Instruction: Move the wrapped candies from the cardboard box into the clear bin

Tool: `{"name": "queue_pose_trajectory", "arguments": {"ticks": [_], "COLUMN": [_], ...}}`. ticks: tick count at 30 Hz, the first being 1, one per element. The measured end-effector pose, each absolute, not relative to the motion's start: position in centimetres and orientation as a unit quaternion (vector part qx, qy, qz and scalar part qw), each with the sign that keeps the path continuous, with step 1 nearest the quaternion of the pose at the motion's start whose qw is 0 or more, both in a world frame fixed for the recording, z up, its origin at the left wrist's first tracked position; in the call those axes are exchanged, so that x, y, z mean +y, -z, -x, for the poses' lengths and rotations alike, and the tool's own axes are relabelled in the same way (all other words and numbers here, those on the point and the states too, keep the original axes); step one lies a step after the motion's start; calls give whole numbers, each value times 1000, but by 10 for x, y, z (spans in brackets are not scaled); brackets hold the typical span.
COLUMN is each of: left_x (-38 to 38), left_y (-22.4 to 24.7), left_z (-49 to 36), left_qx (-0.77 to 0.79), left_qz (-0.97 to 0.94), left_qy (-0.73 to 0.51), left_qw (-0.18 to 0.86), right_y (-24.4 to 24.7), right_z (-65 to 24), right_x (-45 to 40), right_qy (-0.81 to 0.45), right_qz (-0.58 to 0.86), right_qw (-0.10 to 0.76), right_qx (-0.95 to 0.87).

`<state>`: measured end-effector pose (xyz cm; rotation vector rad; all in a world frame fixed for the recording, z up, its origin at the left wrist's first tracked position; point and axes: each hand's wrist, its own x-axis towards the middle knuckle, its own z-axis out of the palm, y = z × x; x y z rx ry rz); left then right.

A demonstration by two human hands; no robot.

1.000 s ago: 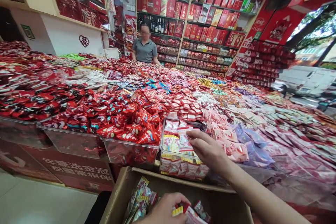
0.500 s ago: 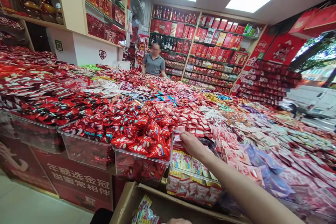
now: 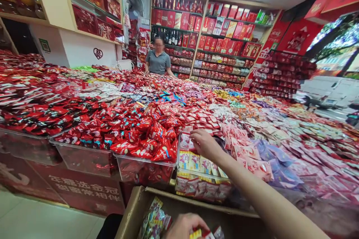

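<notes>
My left hand (image 3: pixel 186 227) curls over candy packets (image 3: pixel 195 234) inside the cardboard box (image 3: pixel 202 202); I can't tell if it grips. My right hand (image 3: pixel 206 143), fingers loosely open, is at the white-and-yellow packets (image 3: pixel 193 161) in a clear bin (image 3: pixel 179 171), beside red packets (image 3: pixel 153 145).

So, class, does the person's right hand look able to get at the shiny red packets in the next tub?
Probably yes: the right hand is just beside them, and the red packets heap above the rim of their clear tub, with no lid over them.
</notes>
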<state>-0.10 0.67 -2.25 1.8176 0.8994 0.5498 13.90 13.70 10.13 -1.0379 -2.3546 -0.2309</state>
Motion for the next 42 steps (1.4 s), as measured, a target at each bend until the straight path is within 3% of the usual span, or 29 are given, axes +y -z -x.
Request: {"name": "queue_pose_trajectory", "arguments": {"ticks": [3,5,8,12,15,23,28,34,42], "left_x": [6,7,10,9,7,5,4,2,-1], "left_y": [12,7,6,12,15,10,6,11,8], "left_z": [2,2,0,-4,-6,-6,-8,-8,-7], "left_qx": [417,424,397,375,373,334,353,359,324], "left_qz": [-690,-651,-617,-595,-604,-615,-635,-655,-641], "left_qy": [-291,-336,-360,-362,-357,-283,-306,-311,-300], "left_qw": [515,533,577,612,607,656,615,587,628], "right_y": [-108,-100,-70,-18,7,26,27,25,35], "right_z": [-153,-164,-179,-183,-180,-182,-174,-167,-175], "right_x": [85,44,-13,-54,-59,-57,-63,-63,-54], "right_qy": [32,3,-35,-194,-262,-201,-372,-565,-508], "right_qz": [376,398,475,567,567,485,522,440,507], "right_qw": [385,405,381,344,391,482,535,601,605], "right_qx": [-842,-823,-792,-723,-676,-701,-550,-355,-344]}}
